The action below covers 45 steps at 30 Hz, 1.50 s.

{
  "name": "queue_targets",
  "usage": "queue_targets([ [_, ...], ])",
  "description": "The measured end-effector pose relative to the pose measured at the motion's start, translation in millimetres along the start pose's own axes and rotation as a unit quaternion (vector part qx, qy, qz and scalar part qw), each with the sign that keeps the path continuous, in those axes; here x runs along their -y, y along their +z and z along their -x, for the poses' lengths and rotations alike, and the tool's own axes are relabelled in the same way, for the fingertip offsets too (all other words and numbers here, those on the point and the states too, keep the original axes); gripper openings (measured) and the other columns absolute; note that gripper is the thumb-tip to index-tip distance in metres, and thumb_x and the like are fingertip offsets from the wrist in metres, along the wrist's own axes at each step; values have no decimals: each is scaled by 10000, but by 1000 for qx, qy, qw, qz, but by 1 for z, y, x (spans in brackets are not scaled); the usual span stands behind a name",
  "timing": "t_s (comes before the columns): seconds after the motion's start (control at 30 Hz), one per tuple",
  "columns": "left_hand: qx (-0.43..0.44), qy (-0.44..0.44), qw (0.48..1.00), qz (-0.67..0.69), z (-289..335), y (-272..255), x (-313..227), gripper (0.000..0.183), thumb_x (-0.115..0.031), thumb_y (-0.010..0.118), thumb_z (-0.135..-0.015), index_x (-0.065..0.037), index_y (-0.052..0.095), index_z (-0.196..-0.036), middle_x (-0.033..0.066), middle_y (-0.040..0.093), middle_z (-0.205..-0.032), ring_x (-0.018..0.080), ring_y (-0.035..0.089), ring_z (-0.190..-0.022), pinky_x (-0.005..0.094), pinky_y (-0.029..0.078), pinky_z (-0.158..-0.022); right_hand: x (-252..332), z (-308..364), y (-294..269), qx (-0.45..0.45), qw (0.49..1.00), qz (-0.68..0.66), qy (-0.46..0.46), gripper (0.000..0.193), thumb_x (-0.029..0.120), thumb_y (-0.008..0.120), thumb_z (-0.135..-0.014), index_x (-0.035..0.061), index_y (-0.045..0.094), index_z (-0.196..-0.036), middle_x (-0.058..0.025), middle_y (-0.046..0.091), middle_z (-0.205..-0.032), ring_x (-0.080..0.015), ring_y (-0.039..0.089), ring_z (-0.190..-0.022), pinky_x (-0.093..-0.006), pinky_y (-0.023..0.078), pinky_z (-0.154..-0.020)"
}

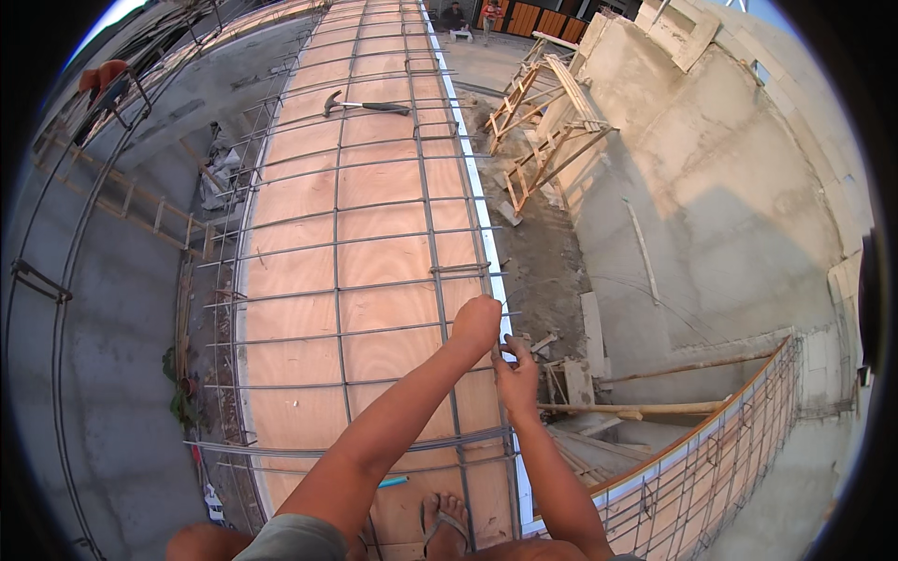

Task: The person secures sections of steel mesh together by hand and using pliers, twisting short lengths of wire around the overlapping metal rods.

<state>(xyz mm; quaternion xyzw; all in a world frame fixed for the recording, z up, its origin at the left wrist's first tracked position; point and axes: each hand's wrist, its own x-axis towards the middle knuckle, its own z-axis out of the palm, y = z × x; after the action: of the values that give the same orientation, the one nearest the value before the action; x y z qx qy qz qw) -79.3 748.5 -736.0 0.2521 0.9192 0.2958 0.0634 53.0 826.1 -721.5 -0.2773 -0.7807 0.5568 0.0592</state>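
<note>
Beneath my arms a grid of steel rebar (pixel 340 220) lies over a long plywood panel (pixel 290 309). My left hand (pixel 477 321) is closed in a fist at the grid's right side, over the bars. Just below it, my right hand (pixel 517 381) has its fingers closed in a pinch by the panel's white edge strip (pixel 488 245). The hands nearly touch; what they hold is hidden or too thin to name. A claw hammer (pixel 367 107) with a dark handle rests across the bars farther up, out of reach of both hands.
Loose rods (pixel 281 449) cross the panel near my sandalled foot (pixel 444 524), beside a small turquoise piece (pixel 394 481). Drops flank both sides. A wooden trestle (pixel 552 122) stands below right; another rebar-covered slope (pixel 692 467) lies lower right. Other people are in the distance.
</note>
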Motion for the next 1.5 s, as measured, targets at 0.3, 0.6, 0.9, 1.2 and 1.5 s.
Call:
queue_targets([
  [0.3,41,114,990,-78,-15,-18,8,137,8,614,-795,-5,746,-826,226,715,-888,394,721,-843,474,593,-776,-4,55,-34,33,993,82,-80,408,-9,684,-882,20,664,-1288,-70,650,-1108,-105,586,-703,-267,499,-642],
  [0.6,89,87,990,-62,14,-58,13,384,-257,695,-935,-44,680,-1254,158,698,-1209,333,667,-1127,444,560,-951,10,89,-34,84,978,150,-119,369,34,710,-872,30,676,-1239,-105,663,-1072,-181,618,-743,-329,519,-692],
  [0.9,271,56,916,-290,52,-180,108,331,-217,662,-970,-97,677,-1278,79,665,-1276,290,619,-1215,432,520,-1024,11,150,4,330,828,230,-391,260,140,774,-800,73,710,-1043,-77,677,-1085,-269,631,-1030,-407,485,-904],
  [1.2,375,81,835,-394,120,-248,158,347,-303,716,-922,-142,696,-1228,68,689,-1174,273,635,-1177,437,522,-952,-7,223,120,427,653,329,-532,173,137,580,-904,64,665,-1036,-172,621,-1237,-310,589,-1149,-478,454,-966],
  [1.5,238,-20,933,-270,164,-220,185,647,-330,723,-920,-154,479,-1493,131,507,-1488,320,493,-1367,503,433,-1112,-12,209,119,475,645,324,-504,146,119,626,-850,73,658,-985,-142,591,-1047,-307,615,-1021,-426,493,-812],
])
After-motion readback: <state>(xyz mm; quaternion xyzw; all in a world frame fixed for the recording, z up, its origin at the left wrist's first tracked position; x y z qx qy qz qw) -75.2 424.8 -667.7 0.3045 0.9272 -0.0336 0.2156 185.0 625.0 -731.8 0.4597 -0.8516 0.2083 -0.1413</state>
